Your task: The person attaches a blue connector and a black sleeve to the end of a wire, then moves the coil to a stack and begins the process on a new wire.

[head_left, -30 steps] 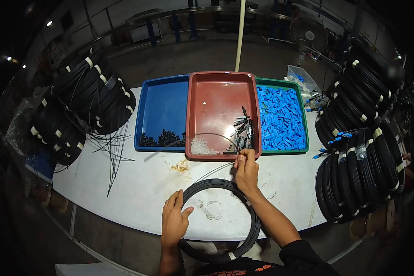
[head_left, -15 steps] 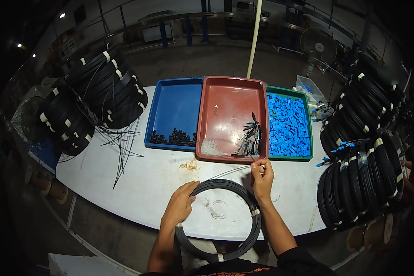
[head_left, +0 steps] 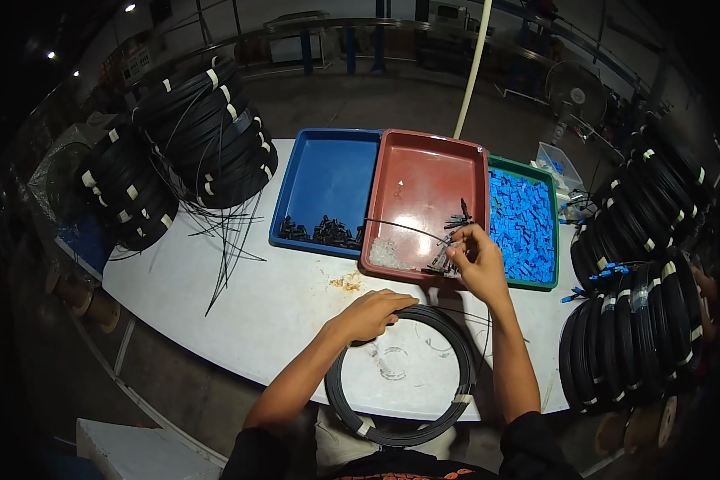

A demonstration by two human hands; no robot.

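Observation:
A black cable coil (head_left: 346,400) with pale tape bands lies at the table's front edge. My left hand (head_left: 370,316) rests on the coil's top rim, its fingers wrapped over it. Above the lower right of the red tray (head_left: 428,180), my right hand (head_left: 476,260) pinches a thin black cable (head_left: 408,228), whose end reaches left over the tray. Dark slim parts (head_left: 458,220) lie beside and partly beneath my right fingers. Small clear pieces (head_left: 386,254) fill the tray's lower left corner.
A blue tray (head_left: 328,172) holds black parts; a green tray (head_left: 554,240) holds blue connectors. Coil stacks stand at left (head_left: 208,136) and right (head_left: 632,336), the left one with loose cable ends. A pale pole (head_left: 474,72) rises behind the trays. A fan (head_left: 576,94) stands at back right.
My right hand has moved up over the red tray with the cable. My left hand has shifted right along the coil's top. The view has shifted, so the trays and stacks appear further right.

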